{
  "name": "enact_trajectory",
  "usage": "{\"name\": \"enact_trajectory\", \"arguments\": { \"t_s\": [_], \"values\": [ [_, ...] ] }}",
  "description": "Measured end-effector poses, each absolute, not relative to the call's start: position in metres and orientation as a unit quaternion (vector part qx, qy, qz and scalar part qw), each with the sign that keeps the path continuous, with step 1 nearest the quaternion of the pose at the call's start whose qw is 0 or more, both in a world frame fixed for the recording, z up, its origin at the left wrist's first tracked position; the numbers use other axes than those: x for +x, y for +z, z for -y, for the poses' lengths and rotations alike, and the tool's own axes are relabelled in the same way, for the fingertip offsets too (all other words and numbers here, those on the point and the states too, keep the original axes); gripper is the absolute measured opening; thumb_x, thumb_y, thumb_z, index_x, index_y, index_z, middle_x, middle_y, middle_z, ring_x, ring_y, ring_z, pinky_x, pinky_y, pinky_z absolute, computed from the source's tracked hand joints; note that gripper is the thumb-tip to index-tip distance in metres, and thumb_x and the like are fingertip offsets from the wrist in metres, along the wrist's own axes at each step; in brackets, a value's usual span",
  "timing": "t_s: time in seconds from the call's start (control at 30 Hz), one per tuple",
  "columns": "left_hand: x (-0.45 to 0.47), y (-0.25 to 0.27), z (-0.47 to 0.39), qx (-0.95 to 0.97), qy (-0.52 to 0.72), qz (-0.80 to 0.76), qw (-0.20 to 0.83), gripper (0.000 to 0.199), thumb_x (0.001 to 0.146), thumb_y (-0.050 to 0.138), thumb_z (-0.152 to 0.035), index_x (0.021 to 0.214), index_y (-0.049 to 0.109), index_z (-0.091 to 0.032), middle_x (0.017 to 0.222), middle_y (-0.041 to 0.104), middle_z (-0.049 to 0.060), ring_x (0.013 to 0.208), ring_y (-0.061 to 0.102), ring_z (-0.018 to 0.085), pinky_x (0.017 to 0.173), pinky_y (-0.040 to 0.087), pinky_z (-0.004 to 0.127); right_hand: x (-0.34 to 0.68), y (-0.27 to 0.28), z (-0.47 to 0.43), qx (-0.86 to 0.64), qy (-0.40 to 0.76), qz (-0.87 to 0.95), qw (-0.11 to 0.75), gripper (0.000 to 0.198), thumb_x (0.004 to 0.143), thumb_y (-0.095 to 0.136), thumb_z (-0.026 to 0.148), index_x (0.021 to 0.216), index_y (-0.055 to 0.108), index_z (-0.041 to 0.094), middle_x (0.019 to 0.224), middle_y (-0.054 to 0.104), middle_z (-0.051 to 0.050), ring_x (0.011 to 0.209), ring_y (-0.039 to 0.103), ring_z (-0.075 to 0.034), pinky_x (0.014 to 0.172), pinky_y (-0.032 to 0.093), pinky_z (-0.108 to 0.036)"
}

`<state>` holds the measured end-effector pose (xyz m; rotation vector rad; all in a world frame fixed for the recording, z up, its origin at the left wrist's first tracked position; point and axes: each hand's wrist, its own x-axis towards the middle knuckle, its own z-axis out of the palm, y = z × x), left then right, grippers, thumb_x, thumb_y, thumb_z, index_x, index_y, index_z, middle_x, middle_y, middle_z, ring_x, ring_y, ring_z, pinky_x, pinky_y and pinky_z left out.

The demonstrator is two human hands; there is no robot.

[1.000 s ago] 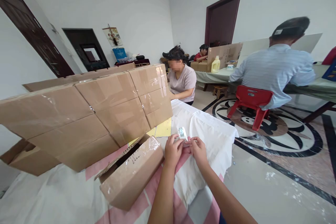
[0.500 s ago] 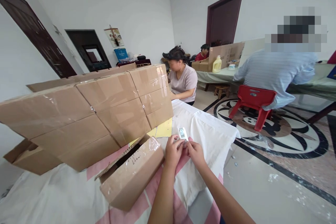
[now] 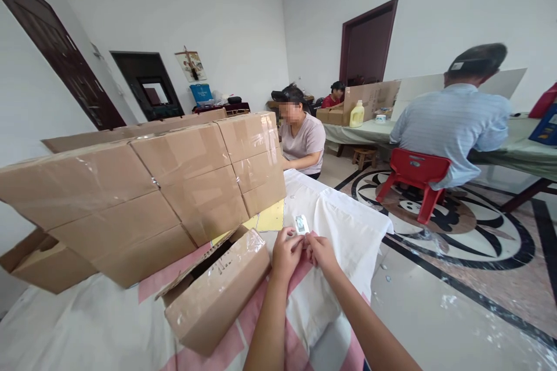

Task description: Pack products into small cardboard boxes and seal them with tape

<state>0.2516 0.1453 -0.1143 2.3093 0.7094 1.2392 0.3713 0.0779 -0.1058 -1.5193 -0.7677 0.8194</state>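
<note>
A small flat white piece with a grey-green patch [image 3: 301, 224] stands up from between my two hands, over the cloth-covered table. My left hand [image 3: 286, 250] pinches it at its lower left. Close against it, my right hand [image 3: 321, 250] has its thumb and fingertips pressed together at the piece's lower edge. What lies between those right fingertips is too small to make out. An open cardboard box [image 3: 221, 295] lies just left of my left forearm.
A wall of taped cardboard boxes [image 3: 187, 179] rises along the table's left and far side. White and pink cloth [image 3: 343, 214] covers the table. Across it sits a person [image 3: 304, 133]; another sits on a red chair [image 3: 415, 171] at the right, by a long table with a yellow bottle [image 3: 357, 115].
The view has tilted slightly, so the room appears a little lower. Both hands keep their pinch around the white piece and have barely moved.
</note>
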Motion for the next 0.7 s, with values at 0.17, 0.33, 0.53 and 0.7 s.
{"name": "enact_trajectory", "arguments": {
  "t_s": [0.17, 0.33, 0.53, 0.7],
  "values": [
    [0.251, -0.114, -0.146, 0.830, 0.445, -0.255, 0.218, 0.022, 0.094, 0.059, -0.019, 0.100, 0.078, -0.026, 0.113, 0.062, 0.007, 0.109, 0.059, 0.023, 0.093, 0.056, 0.040, 0.371, -0.101, -0.077, -0.643, 0.371, 0.306, 0.597, 0.048, 0.083, 0.052, 0.056, 0.055, 0.060, 0.018, 0.037, 0.050, 0.002, 0.028, 0.042, -0.011, 0.036, 0.029, -0.023],
    [0.251, -0.114, -0.145, 0.828, 0.444, -0.251, 0.232, 0.022, 0.093, 0.060, -0.018, 0.101, 0.079, -0.027, 0.114, 0.062, 0.007, 0.110, 0.060, 0.023, 0.093, 0.057, 0.039, 0.369, -0.101, -0.076, -0.643, 0.365, 0.303, 0.601, 0.053, 0.085, 0.053, 0.056, 0.049, 0.057, 0.018, 0.036, 0.051, 0.000, 0.028, 0.042, -0.010, 0.037, 0.029, -0.023],
    [0.249, -0.109, -0.143, 0.828, 0.444, -0.241, 0.244, 0.026, 0.090, 0.060, -0.011, 0.099, 0.079, -0.028, 0.110, 0.062, 0.006, 0.109, 0.060, 0.021, 0.092, 0.056, 0.035, 0.366, -0.100, -0.076, -0.642, 0.350, 0.308, 0.609, 0.054, 0.085, 0.056, 0.053, 0.043, 0.053, 0.019, 0.035, 0.048, 0.001, 0.028, 0.040, -0.009, 0.038, 0.029, -0.024],
    [0.250, -0.102, -0.135, 0.828, 0.444, -0.220, 0.262, 0.029, 0.080, 0.062, -0.003, 0.087, 0.078, -0.026, 0.094, 0.063, 0.003, 0.097, 0.061, 0.018, 0.087, 0.054, 0.031, 0.365, -0.100, -0.074, -0.640, 0.349, 0.308, 0.611, 0.049, 0.084, 0.055, 0.049, 0.045, 0.051, 0.020, 0.037, 0.049, 0.001, 0.031, 0.043, -0.011, 0.039, 0.032, -0.025]
  ]
}}
